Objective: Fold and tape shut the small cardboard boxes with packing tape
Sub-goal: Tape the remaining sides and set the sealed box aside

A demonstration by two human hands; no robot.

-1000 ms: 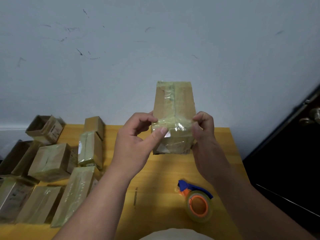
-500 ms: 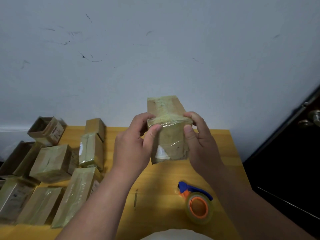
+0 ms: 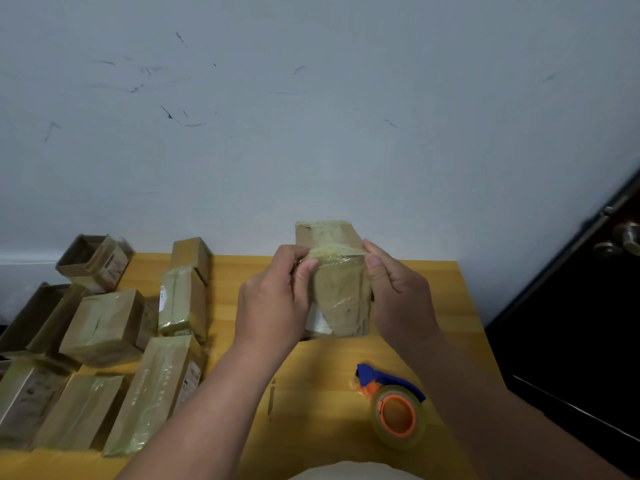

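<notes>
My left hand (image 3: 273, 299) and right hand (image 3: 398, 292) both grip the small cardboard box (image 3: 341, 296), fingers curled round its sides and thumbs pressing the glossy tape band along its top edge. I hold it above the yellow desk (image 3: 446, 306), in front of the wall. The tape dispenser (image 3: 394, 407) lies near my right forearm, and taped boxes (image 3: 104, 323) crowd the desk's left side.
</notes>
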